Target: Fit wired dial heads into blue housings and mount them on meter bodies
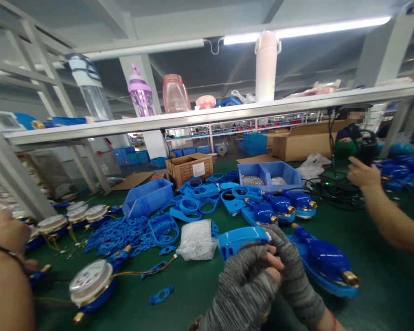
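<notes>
My left hand [243, 287], in a grey striped fingerless glove, is closed on a blue plastic housing [243, 236] held above the green table. My right hand [290, 266], gloved the same way, meets it at the housing's right end, fingers bent; its fingertips are mostly hidden. A clear plastic bag [197, 240] of small white parts lies just left of the housing. To the right rests a dark blue meter body [326, 259] with a brass end, on a blue cover. A round meter [91, 280] with a white top sits at the left front.
Small blue brackets [120, 234] are heaped left of centre, with blue frames [193, 200] behind them. A divided blue bin [271, 177] holds small metal parts. Other people's hands work at the left edge and at the right [365, 174]. A shelf [207, 117] with bottles crosses overhead.
</notes>
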A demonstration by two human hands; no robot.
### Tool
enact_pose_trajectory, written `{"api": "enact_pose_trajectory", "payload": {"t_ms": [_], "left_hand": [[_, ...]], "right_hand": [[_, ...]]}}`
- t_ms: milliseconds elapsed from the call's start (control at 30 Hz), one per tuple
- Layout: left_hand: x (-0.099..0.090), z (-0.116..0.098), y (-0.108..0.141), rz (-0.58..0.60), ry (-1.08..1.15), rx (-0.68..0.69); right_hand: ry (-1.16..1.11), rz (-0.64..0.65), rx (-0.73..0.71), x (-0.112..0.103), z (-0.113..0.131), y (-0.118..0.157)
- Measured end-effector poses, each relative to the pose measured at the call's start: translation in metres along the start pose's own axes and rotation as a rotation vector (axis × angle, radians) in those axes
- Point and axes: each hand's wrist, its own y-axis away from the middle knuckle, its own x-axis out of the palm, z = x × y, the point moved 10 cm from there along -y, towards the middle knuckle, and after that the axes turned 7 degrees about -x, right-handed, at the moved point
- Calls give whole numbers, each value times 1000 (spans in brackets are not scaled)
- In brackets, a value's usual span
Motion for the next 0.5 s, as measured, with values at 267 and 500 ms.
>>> {"api": "enact_pose_trajectory", "payload": {"t_ms": [267, 500], "left_hand": [[-2, -100, 29, -468, -1032, 921], [-3, -30, -48, 92, -1047, 387]], "right_hand": [[102, 75, -49, 4, 11, -8], [48, 32, -52, 4, 19, -16]]}}
